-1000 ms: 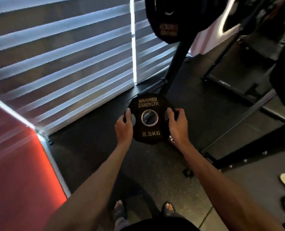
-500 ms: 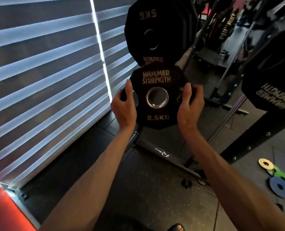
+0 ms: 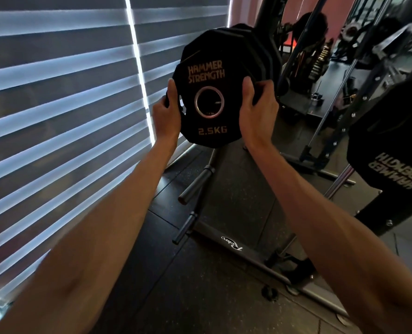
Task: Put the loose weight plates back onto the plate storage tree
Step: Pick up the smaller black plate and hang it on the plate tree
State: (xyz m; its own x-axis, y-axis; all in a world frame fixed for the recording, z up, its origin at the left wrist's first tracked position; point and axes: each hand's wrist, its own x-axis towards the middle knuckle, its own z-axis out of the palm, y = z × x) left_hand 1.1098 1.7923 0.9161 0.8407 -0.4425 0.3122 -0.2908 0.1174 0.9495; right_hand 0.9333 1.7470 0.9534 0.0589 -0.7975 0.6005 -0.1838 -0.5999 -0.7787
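Note:
A black 2.5 kg weight plate with a metal-ringed centre hole is held upright at chest height. My left hand grips its left edge and my right hand grips its right edge. Right behind it hang other black plates on the plate storage tree, whose dark post runs down to a floor base. Two bare pegs stick out of the post below the held plate. Whether the plate's hole sits on a peg is hidden.
Striped window blinds fill the left side. A large black plate hangs on a rack at the right, with rack uprights and gym machines behind. The floor is dark rubber tile.
Both hands have lifted the 2.5 kg plate from low near the floor up to the stored plates on the tree. The view has risen with it.

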